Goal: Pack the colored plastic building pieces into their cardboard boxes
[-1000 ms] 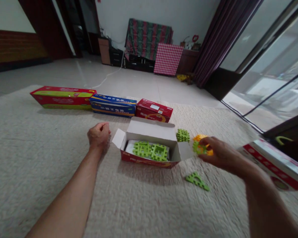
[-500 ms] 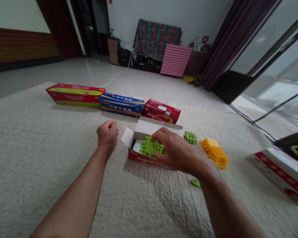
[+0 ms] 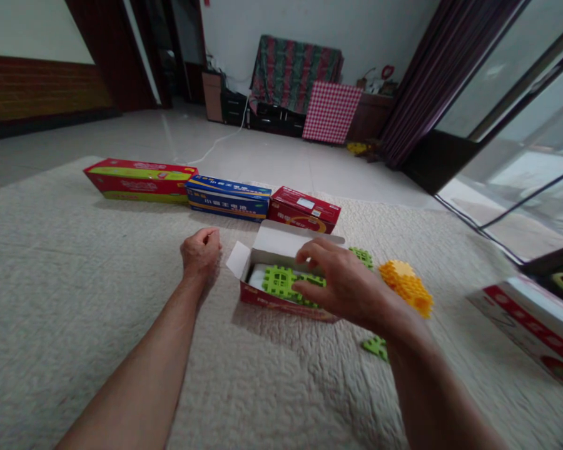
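An open red cardboard box (image 3: pixel 253 294) with white inner flaps stands before me. Inside it, green plastic building pieces (image 3: pixel 278 281) with notched edges lie over something white. My right hand (image 3: pixel 333 269) hovers at the box's right half, thumb and fingers apart, with nothing seen between them. It covers part of the green pieces. To the left of the box, my left hand (image 3: pixel 201 250) rests on the quilted mat (image 3: pixel 263 381) in a loose fist; nothing shows in it. Another green piece (image 3: pixel 376 347) lies on the mat, partly behind my right forearm.
More green pieces (image 3: pixel 362 257) and a yellow block stack (image 3: pixel 406 287) sit right of the box. Behind stand a long red-and-green box (image 3: pixel 143 181), a blue box (image 3: pixel 228 200) and a closed red box (image 3: pixel 304 209). A white-and-red carton (image 3: pixel 535 319) is at the far right.
My right hand has let go of the green piece, which now lies flatter in the box. The fingers have opened and lifted slightly to the right. My left hand stays nearly still.
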A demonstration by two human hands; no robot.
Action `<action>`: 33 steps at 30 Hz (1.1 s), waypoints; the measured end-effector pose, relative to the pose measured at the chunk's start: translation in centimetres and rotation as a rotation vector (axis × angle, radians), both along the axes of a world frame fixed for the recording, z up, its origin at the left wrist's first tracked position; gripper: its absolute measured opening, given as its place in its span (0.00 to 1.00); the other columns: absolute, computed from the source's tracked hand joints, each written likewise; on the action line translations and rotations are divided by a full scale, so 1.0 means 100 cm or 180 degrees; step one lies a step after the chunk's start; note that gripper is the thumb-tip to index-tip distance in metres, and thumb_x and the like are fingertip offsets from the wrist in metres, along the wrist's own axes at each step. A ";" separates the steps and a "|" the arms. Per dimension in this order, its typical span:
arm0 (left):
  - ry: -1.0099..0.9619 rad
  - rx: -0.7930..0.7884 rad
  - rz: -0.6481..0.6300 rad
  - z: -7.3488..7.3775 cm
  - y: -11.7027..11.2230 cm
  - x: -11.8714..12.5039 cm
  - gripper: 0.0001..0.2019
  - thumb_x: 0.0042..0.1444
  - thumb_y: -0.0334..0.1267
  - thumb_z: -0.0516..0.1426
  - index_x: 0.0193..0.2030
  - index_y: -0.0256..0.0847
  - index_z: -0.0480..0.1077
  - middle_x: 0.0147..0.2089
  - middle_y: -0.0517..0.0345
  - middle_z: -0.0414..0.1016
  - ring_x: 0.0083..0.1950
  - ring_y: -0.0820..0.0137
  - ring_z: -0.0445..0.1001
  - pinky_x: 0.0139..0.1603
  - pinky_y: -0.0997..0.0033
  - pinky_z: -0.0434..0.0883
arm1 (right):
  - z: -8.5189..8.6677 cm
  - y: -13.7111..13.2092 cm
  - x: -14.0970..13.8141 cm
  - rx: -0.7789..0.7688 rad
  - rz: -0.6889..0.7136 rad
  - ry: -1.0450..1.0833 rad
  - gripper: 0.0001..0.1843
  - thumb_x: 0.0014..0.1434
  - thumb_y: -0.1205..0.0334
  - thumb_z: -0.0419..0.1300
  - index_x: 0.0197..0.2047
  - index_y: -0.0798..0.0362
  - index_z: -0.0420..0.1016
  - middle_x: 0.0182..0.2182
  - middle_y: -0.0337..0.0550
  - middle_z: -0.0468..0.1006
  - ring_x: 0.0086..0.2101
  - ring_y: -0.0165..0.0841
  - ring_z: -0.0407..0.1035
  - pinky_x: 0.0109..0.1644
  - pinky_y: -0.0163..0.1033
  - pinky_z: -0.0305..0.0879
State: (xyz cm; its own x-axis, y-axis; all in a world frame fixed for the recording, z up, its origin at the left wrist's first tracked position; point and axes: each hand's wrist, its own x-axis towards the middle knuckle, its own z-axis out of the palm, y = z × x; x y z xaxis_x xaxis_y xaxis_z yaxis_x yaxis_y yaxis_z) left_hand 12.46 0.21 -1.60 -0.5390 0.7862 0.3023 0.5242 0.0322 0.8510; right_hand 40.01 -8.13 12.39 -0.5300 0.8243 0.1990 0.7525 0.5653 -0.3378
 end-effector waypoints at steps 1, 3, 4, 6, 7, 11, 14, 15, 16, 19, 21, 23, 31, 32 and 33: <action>-0.0016 -0.0023 0.0005 0.000 0.000 0.000 0.17 0.51 0.43 0.55 0.41 0.38 0.80 0.23 0.59 0.75 0.27 0.67 0.74 0.32 0.70 0.70 | 0.002 0.001 0.009 0.0126 -0.0037 0.0124 0.09 0.54 0.62 0.64 0.40 0.53 0.74 0.39 0.44 0.76 0.35 0.33 0.71 0.39 0.39 0.67; -0.0042 -0.0059 0.0002 0.002 -0.001 0.001 0.17 0.51 0.42 0.55 0.42 0.38 0.80 0.23 0.59 0.75 0.28 0.67 0.74 0.33 0.70 0.70 | 0.004 0.007 0.033 0.0403 -0.0220 0.0396 0.04 0.56 0.61 0.62 0.36 0.52 0.74 0.33 0.41 0.77 0.31 0.31 0.71 0.36 0.38 0.66; -0.0047 -0.0075 0.0001 0.003 -0.002 0.001 0.17 0.51 0.42 0.55 0.42 0.38 0.80 0.23 0.59 0.75 0.28 0.66 0.75 0.34 0.69 0.70 | 0.003 0.010 0.047 0.0563 -0.0384 0.0529 0.04 0.57 0.61 0.61 0.34 0.52 0.74 0.31 0.40 0.77 0.30 0.31 0.70 0.35 0.38 0.66; -0.0032 -0.0119 0.0022 0.005 -0.003 0.002 0.17 0.52 0.43 0.55 0.43 0.38 0.80 0.24 0.59 0.76 0.29 0.66 0.75 0.35 0.69 0.70 | -0.006 0.018 0.078 0.0949 -0.0831 0.0725 0.05 0.57 0.61 0.60 0.31 0.51 0.74 0.27 0.39 0.76 0.28 0.31 0.70 0.35 0.38 0.66; -0.0004 -0.0158 0.0050 0.006 -0.004 0.002 0.17 0.52 0.43 0.56 0.44 0.39 0.80 0.24 0.59 0.76 0.30 0.66 0.76 0.36 0.68 0.71 | -0.013 0.022 0.092 0.1190 -0.1072 0.0811 0.05 0.57 0.61 0.60 0.30 0.52 0.74 0.27 0.40 0.76 0.28 0.31 0.70 0.35 0.39 0.66; 0.0116 -0.0315 0.0093 0.008 -0.005 0.003 0.17 0.52 0.43 0.56 0.45 0.40 0.79 0.27 0.58 0.77 0.34 0.64 0.77 0.40 0.66 0.71 | -0.050 0.033 0.134 0.1651 -0.1659 0.0654 0.07 0.57 0.61 0.57 0.32 0.52 0.75 0.31 0.45 0.78 0.31 0.35 0.72 0.38 0.43 0.67; 0.0120 -0.0348 0.0120 0.009 -0.006 0.003 0.17 0.52 0.43 0.57 0.45 0.39 0.79 0.27 0.58 0.77 0.34 0.63 0.77 0.40 0.65 0.71 | -0.070 0.034 0.140 0.1253 -0.1645 0.0198 0.10 0.59 0.62 0.55 0.38 0.53 0.77 0.37 0.49 0.79 0.37 0.39 0.73 0.43 0.46 0.67; 0.0121 -0.0335 0.0128 0.009 -0.007 0.003 0.17 0.52 0.43 0.57 0.45 0.39 0.79 0.27 0.57 0.77 0.35 0.63 0.77 0.41 0.64 0.71 | -0.074 0.034 0.138 0.1068 -0.1581 0.0047 0.11 0.59 0.63 0.55 0.41 0.53 0.77 0.40 0.50 0.78 0.40 0.40 0.73 0.46 0.47 0.67; 0.0124 -0.0320 0.0127 0.010 -0.007 0.004 0.16 0.52 0.42 0.57 0.44 0.39 0.79 0.27 0.57 0.77 0.35 0.63 0.77 0.41 0.64 0.70 | -0.076 0.034 0.136 0.0896 -0.1503 -0.0074 0.12 0.58 0.63 0.55 0.44 0.53 0.77 0.43 0.51 0.78 0.42 0.41 0.73 0.48 0.48 0.66; 0.0135 -0.0313 0.0116 0.012 -0.009 0.005 0.16 0.52 0.42 0.58 0.44 0.39 0.79 0.27 0.58 0.77 0.36 0.62 0.76 0.40 0.64 0.70 | -0.075 0.037 0.130 0.0586 -0.1312 -0.0247 0.19 0.56 0.65 0.57 0.52 0.53 0.73 0.53 0.53 0.75 0.51 0.44 0.70 0.54 0.52 0.63; 0.0137 -0.0345 0.0120 0.013 -0.009 0.005 0.15 0.52 0.42 0.58 0.44 0.39 0.79 0.26 0.59 0.76 0.36 0.62 0.76 0.40 0.65 0.70 | -0.072 0.042 0.129 0.0441 -0.1206 -0.0356 0.23 0.54 0.66 0.58 0.54 0.54 0.71 0.57 0.56 0.72 0.54 0.46 0.67 0.56 0.54 0.61; 0.0125 -0.0344 0.0131 0.013 -0.009 0.005 0.15 0.52 0.41 0.58 0.43 0.39 0.79 0.26 0.60 0.75 0.36 0.63 0.76 0.39 0.66 0.70 | -0.068 0.048 0.129 0.0273 -0.1140 -0.0487 0.22 0.52 0.68 0.57 0.52 0.55 0.71 0.56 0.57 0.72 0.54 0.47 0.67 0.55 0.54 0.61; 0.0097 -0.0345 0.0081 0.009 -0.006 0.002 0.16 0.52 0.41 0.58 0.44 0.37 0.79 0.26 0.59 0.75 0.36 0.64 0.76 0.35 0.68 0.68 | -0.064 0.064 0.133 -0.0163 -0.1077 -0.0662 0.13 0.51 0.69 0.58 0.41 0.54 0.74 0.43 0.49 0.78 0.46 0.40 0.71 0.51 0.46 0.62; 0.0108 -0.0319 0.0081 0.008 -0.006 0.002 0.16 0.52 0.42 0.58 0.45 0.37 0.79 0.25 0.59 0.76 0.35 0.64 0.76 0.34 0.69 0.68 | -0.064 0.064 0.134 -0.0170 -0.1068 -0.0642 0.12 0.51 0.69 0.57 0.41 0.53 0.74 0.43 0.48 0.78 0.44 0.39 0.71 0.50 0.46 0.63; 0.0154 -0.0267 0.0097 0.006 -0.006 0.001 0.16 0.52 0.42 0.58 0.44 0.37 0.79 0.25 0.59 0.76 0.35 0.65 0.76 0.34 0.69 0.68 | -0.064 0.064 0.134 -0.0172 -0.1059 -0.0614 0.12 0.51 0.68 0.57 0.41 0.53 0.74 0.43 0.47 0.78 0.43 0.38 0.71 0.50 0.45 0.63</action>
State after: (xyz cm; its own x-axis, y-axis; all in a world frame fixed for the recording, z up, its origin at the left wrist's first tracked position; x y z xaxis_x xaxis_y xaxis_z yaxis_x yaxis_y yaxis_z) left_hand 12.60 -0.36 -0.98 -0.5493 0.7933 0.2625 0.5624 0.1187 0.8183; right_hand 53.42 -1.73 5.99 -0.2551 0.9641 0.0734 0.9444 0.2647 -0.1949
